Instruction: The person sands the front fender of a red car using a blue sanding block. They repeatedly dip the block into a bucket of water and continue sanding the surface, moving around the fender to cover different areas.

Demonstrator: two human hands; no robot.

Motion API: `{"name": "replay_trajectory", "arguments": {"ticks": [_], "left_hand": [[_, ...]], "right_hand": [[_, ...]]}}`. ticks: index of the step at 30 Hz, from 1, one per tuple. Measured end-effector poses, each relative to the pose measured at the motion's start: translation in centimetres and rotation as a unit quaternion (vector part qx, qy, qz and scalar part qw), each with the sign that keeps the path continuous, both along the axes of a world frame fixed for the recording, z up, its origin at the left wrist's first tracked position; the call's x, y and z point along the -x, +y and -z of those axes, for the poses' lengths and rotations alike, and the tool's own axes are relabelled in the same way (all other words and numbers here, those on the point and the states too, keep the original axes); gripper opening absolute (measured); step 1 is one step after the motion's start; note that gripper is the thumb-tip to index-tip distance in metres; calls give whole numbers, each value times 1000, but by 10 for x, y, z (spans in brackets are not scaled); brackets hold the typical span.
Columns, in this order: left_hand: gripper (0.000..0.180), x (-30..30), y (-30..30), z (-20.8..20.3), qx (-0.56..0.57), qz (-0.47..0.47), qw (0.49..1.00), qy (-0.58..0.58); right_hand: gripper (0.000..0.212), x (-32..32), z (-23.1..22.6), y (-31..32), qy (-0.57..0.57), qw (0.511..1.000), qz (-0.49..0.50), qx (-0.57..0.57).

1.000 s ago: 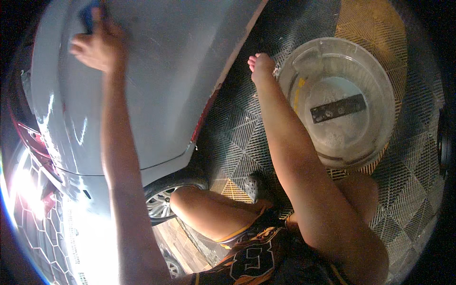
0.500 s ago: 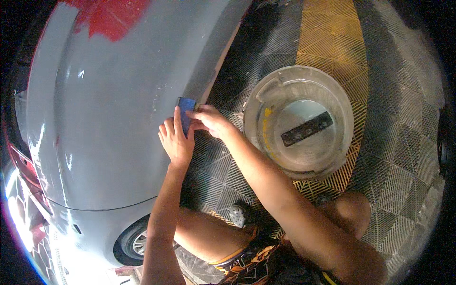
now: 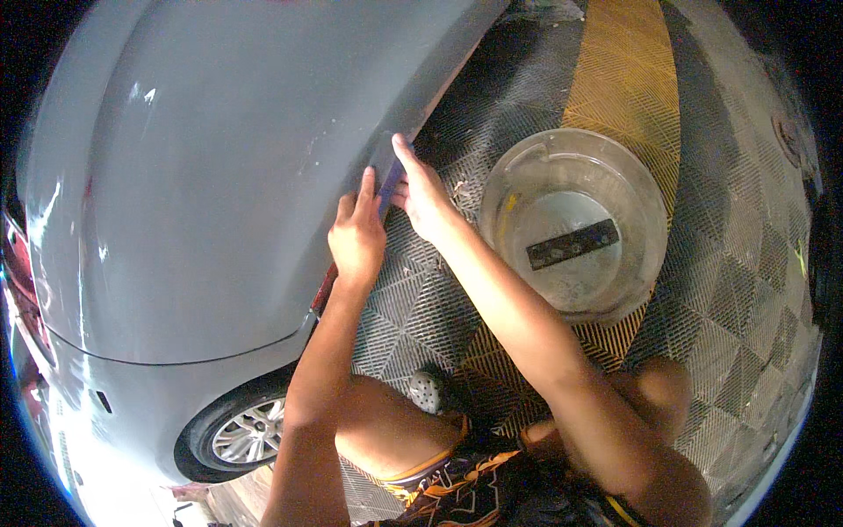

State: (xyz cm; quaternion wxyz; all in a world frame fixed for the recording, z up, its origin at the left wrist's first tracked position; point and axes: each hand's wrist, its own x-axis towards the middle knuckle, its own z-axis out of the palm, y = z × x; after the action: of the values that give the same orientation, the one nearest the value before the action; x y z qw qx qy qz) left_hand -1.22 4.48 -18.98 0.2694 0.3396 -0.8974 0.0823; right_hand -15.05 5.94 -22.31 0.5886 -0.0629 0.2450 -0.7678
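Note:
A slim blue sanding block (image 3: pixel 390 183) lies against the lower edge of a grey-primed car side panel (image 3: pixel 237 176), seen nearly edge-on. My left hand (image 3: pixel 358 241) presses on it from the panel side, index finger stretched forward along it. From the outer side my right hand (image 3: pixel 423 198) grips the block, thumb up along its far end and fingers curled toward it. Both hands close on the same block. Its face against the panel is hidden.
Right of my hands stands a clear round bucket (image 3: pixel 645 206) with a little water. A black perforated strip (image 3: pixel 572 244) lies inside it. Below left is a car wheel (image 3: pixel 250 435). Grey and yellow ribbed tiles (image 3: pixel 619 61) cover the floor. A grey clog (image 3: pixel 428 391) shows near my leg.
Both hands have moved forward and right along the panel's lower edge with the block, which has turned from broad face to edge. The view has shifted, and more of the wheel shows.

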Motion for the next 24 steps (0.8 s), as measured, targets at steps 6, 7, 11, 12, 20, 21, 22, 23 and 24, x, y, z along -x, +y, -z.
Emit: {"name": "replay_trajectory", "arguments": {"ticks": [6,7,11,12,20,21,22,23,24], "left_hand": [[59,20,16,8,-33,64,997,-4],[66,15,18,4,-39,102,994,7],[103,27,42,-5,-247,88,963,-57],[105,29,45,6,-295,91,949,-67],[89,62,104,71,-769,105,631,12],[73,68,114,81,-776,93,622,57],[62,77,121,82,-765,67,634,84],[56,79,125,81,-777,51,616,121],[51,85,127,79,-786,41,596,157]], "right_hand": [[17,14,3,20,134,981,134,-43],[21,23,-3,30,149,981,104,-64],[33,128,-10,89,301,944,-80,-113],[34,153,-7,105,341,925,-143,-87],[75,217,134,137,481,649,-396,-437],[76,218,163,137,541,598,-356,-472],[77,223,191,144,594,540,-311,-508],[76,219,210,144,633,503,-270,-523],[76,220,229,148,665,459,-226,-544]]}}
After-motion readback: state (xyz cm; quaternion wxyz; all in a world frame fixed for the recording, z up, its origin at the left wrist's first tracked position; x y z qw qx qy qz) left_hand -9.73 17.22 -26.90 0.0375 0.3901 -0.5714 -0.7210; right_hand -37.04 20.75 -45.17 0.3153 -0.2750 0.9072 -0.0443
